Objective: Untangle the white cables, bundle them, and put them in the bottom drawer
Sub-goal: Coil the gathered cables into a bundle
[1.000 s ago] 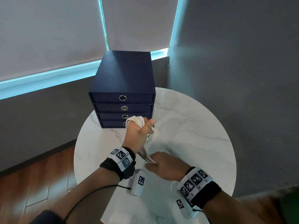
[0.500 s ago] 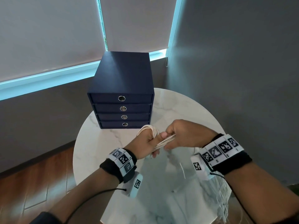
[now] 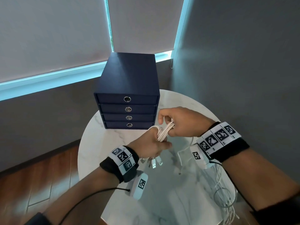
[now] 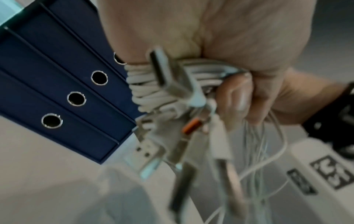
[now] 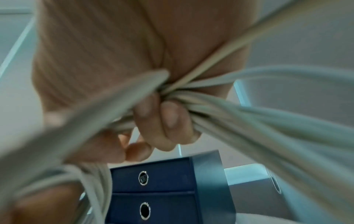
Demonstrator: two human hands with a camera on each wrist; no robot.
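Above the round marble table [image 3: 191, 108], my left hand [image 3: 152, 145] grips a bunch of white cables [image 3: 164, 133] looped round its fingers. Their USB plugs [image 3: 154, 162] dangle below it, blurred in the left wrist view [image 4: 149, 151]. My right hand [image 3: 177, 122] holds the same strands [image 5: 191, 94] just right of the left hand, fingers curled round them. The cables' loose ends [image 3: 224, 192] trail off the table's right edge. The navy drawer unit [image 3: 129, 82] stands behind the hands, all drawers closed, the bottom drawer [image 3: 129, 125] lowest.
Grey walls close in on the right and behind. A window with drawn blinds [image 3: 53, 34] lies beyond the drawer unit. Wooden floor [image 3: 32, 176] shows to the left of the table. Each wrist carries a marker band and a small white camera [image 3: 139, 184].
My right hand rose from the table near me to the cables beside the left hand and carried the strands up and right. The left hand dropped back from the drawer fronts.
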